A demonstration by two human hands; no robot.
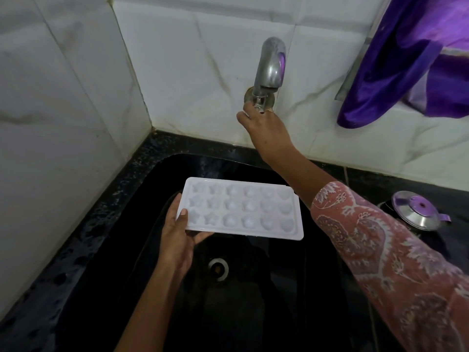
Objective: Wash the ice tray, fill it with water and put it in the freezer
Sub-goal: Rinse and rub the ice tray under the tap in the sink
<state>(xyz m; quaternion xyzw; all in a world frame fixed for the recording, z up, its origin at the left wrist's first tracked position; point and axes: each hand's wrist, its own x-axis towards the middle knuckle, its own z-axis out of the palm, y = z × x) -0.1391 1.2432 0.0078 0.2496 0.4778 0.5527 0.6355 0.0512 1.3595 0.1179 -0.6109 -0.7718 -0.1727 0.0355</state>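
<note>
A white plastic ice tray (243, 208) with star, round and heart shaped cups hangs level over the black sink (291, 288). My left hand (177, 232) grips its left short end, thumb on top and fingers beneath. My right hand (264, 125) reaches up to the wall and its fingers curl round the handle at the base of the steel tap (270, 64). No water is seen running from the spout. The tray's cups look empty.
The sink's drain (218, 269) lies below the tray. A black speckled counter (83, 229) rims the sink, with white tiled walls on the left and behind. A steel lid (416, 210) rests on the counter at right. Purple cloth (411, 59) hangs at top right.
</note>
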